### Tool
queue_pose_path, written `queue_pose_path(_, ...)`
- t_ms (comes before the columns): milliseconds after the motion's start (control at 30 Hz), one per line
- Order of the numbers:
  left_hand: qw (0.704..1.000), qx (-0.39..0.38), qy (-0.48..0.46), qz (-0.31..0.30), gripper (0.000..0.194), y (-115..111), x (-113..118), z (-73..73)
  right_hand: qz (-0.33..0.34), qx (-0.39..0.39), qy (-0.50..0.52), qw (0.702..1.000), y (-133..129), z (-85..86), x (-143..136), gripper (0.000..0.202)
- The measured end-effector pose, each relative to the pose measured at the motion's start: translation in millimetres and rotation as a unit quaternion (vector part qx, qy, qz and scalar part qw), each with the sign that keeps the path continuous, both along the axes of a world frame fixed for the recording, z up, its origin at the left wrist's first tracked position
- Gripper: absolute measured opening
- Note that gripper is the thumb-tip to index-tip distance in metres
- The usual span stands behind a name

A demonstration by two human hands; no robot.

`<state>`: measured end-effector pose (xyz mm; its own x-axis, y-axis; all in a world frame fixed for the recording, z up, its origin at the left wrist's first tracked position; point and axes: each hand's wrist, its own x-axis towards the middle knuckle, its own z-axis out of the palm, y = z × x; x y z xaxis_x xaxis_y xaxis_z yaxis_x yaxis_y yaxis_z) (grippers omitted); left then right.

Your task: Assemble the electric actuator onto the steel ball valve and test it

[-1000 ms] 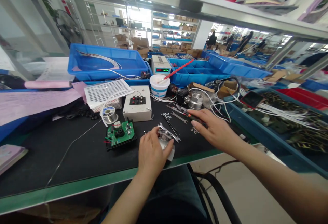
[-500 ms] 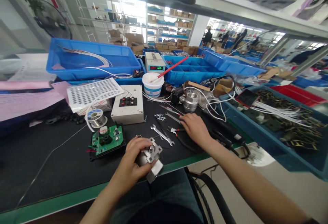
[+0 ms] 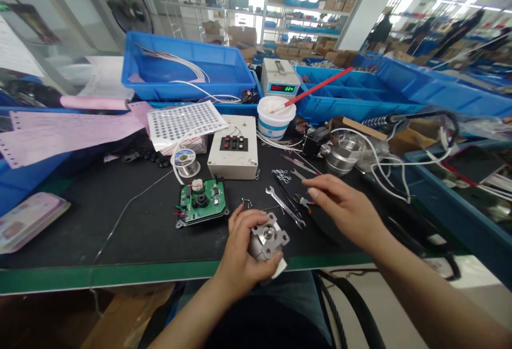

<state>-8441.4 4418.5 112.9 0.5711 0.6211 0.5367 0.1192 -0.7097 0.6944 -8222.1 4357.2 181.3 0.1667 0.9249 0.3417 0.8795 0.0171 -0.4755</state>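
Note:
My left hand is wrapped around a silver metal valve body at the bench's front edge, its flat four-lobed mounting flange facing up. Thumb and fingers of my right hand pinch the end of a small open-end wrench; its jaw shows beyond the fingertips. Between the hands lies a larger double-ended wrench on the black mat. Pliers with orange and black handles rest partly below my right hand. Small metal clips lie just behind.
Left of the valve body sits a green circuit board in a black housing. Behind are a solder spool, a switch box, a white tub with a red-handled brush and another metal valve. Blue bins line the back.
The view has shifted, so the bench things appear farther right. My right hand has closed its fingers at the small wrench's end. My left hand still holds the valve body, its flange turned slightly.

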Motion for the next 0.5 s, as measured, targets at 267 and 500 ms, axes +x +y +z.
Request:
queue_pose_path(267,0.997,0.021,-0.011,0.072,0.047,-4.4,10.7,-0.6,0.115,0.054,0.151,0.98,-5.3,-9.1,-67.5,0.017)
queue_pose_path(500,0.996,0.037,-0.014,0.075,0.044,-3.4,8.4,-1.1,0.165,0.069,0.052,0.983,-4.4,-1.3,-62.6,0.017)
